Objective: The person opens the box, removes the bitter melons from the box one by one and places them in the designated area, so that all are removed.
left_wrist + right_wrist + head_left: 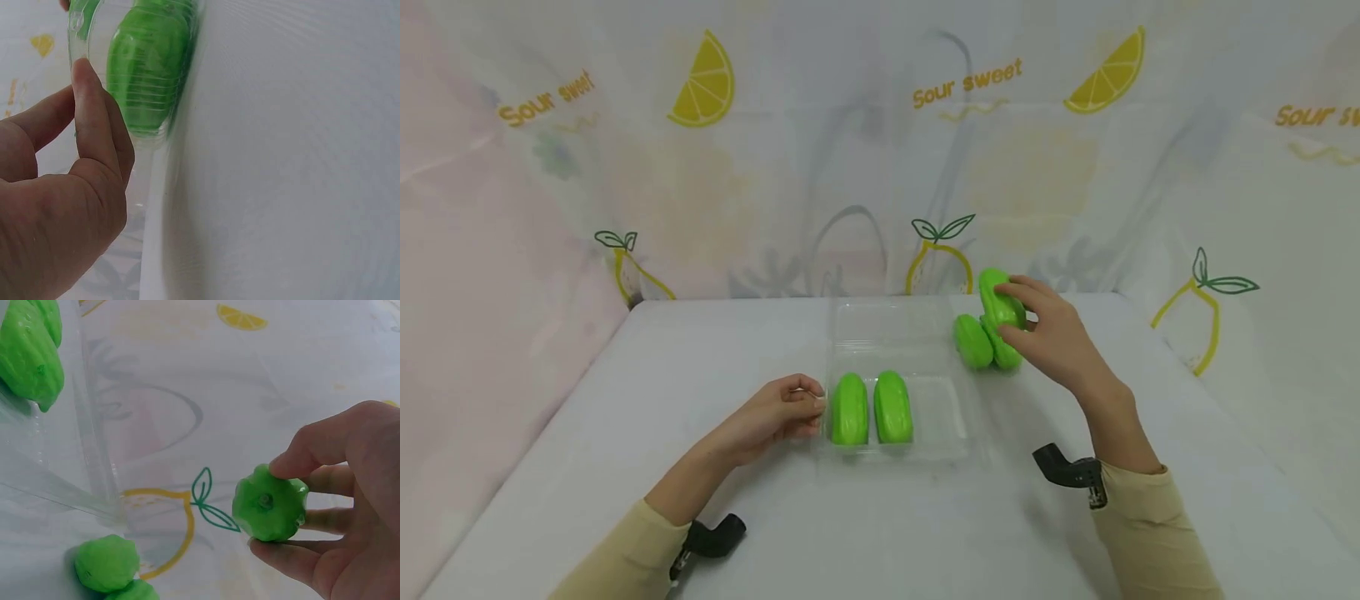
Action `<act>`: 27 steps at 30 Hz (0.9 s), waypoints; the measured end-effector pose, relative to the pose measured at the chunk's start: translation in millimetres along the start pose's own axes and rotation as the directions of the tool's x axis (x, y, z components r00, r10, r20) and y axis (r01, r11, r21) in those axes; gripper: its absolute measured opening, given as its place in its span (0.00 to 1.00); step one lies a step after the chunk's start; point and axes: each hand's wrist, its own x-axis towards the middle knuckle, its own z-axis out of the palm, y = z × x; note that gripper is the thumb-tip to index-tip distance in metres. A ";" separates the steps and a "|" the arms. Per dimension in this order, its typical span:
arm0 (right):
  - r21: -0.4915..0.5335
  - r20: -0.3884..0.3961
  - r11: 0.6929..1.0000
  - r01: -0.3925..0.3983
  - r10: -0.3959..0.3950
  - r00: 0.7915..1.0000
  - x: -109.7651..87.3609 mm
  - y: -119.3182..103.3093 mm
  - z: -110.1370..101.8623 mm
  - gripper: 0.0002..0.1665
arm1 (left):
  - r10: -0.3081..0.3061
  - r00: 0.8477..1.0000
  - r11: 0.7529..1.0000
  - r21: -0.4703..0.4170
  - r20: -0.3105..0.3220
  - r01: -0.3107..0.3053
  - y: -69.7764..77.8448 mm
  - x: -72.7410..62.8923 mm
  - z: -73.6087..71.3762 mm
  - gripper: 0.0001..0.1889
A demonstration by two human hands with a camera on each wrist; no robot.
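Observation:
A clear plastic clamshell box (pixel 936 417) lies on the table with its lid (pixel 891 321) folded back. Two bright green model cucumbers (pixel 850 410) sit side by side in its left and middle parts. My left hand (pixel 782 417) pinches the box's left rim, seen closely in the left wrist view beside a cucumber (pixel 150 69) behind the plastic. My right hand (pixel 1052 337) holds another green cucumber (pixel 267 503) between thumb and fingers, raised off the table. Below it, two more cucumbers (pixel 973 342) lie together to the right of the lid.
A white cloth covers the table (pixel 662 383). A pale curtain (pixel 850 150) printed with lemons and lettering stands behind and at the sides. A black wrist camera (pixel 715 537) is strapped on the left sleeve, another wrist camera (pixel 1067 468) on the right.

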 end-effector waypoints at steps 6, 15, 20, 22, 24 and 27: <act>-0.023 -0.019 1.000 -0.010 0.010 1.000 2.4 11.1 -10.4 0.29 | -0.003 1.000 1.000 -0.009 -0.004 0.003 2.1 1.0 -0.9 0.16; -0.029 0.031 0.995 -0.093 0.094 0.995 6.2 43.4 -12.8 0.31 | -0.008 1.000 1.000 -0.025 -0.003 0.008 1.6 0.8 0.5 0.15; -0.023 0.060 0.989 -0.149 0.150 0.987 7.2 62.6 -8.3 0.33 | -0.007 1.000 1.000 -0.015 -0.002 0.007 1.3 1.0 0.0 0.16; -0.024 0.053 0.987 -0.159 0.160 0.986 7.5 69.7 -5.7 0.33 | -0.007 1.000 1.000 -0.012 -0.004 0.007 1.7 0.9 -0.2 0.16; -0.032 0.045 0.986 -0.161 0.163 0.986 7.5 76.4 -2.9 0.33 | -0.007 1.000 1.000 -0.012 -0.003 0.007 2.2 0.8 -0.1 0.16; -0.042 0.036 0.985 -0.169 0.171 0.985 7.2 85.0 0.6 0.33 | -0.007 1.000 1.000 -0.016 0.003 0.007 2.7 1.0 0.6 0.15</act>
